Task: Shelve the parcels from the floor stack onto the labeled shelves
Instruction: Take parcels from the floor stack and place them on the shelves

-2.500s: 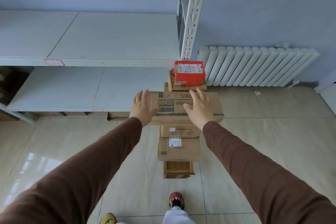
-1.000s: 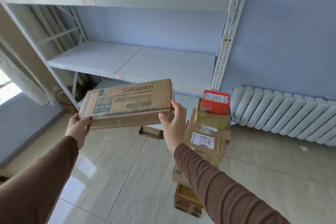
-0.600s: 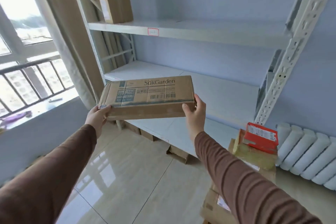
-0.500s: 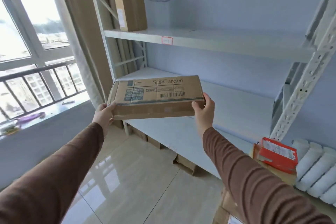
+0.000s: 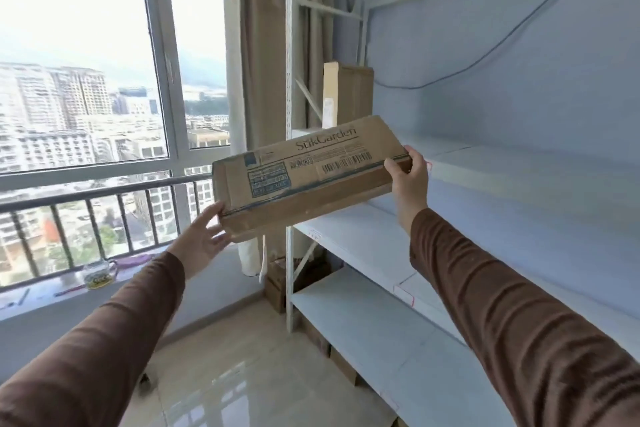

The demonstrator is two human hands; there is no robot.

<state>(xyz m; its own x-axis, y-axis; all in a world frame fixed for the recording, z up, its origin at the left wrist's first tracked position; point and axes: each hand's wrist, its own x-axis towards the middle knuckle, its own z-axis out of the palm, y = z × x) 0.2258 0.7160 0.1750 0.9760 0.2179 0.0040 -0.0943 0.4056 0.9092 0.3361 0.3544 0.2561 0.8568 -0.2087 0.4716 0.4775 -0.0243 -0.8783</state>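
I hold a long flat cardboard parcel point(image 5: 311, 173) printed "SükGarden" in the air, tilted with its right end higher. My left hand point(image 5: 204, 239) supports its lower left corner from beneath, fingers spread. My right hand point(image 5: 407, 177) grips its right end. The parcel hangs in front of the left end of the white shelf unit. An upright brown box point(image 5: 348, 94) stands on the upper shelf point(image 5: 519, 166) just behind the parcel. Red-outlined labels point(image 5: 403, 295) sit on the shelf edges. The floor stack is out of view.
A middle shelf point(image 5: 363, 239) and a lower shelf point(image 5: 381, 333) run to the right. The white shelf post point(image 5: 289, 80) and beige curtains point(image 5: 256, 45) stand behind the parcel. A window with a railing point(image 5: 104, 194) fills the left. Cardboard boxes point(image 5: 277, 288) lie under the shelves.
My view has swung left and up, away from the floor stack toward the window. The parcel has risen and tilted, right end up, toward the upper shelf's left end.
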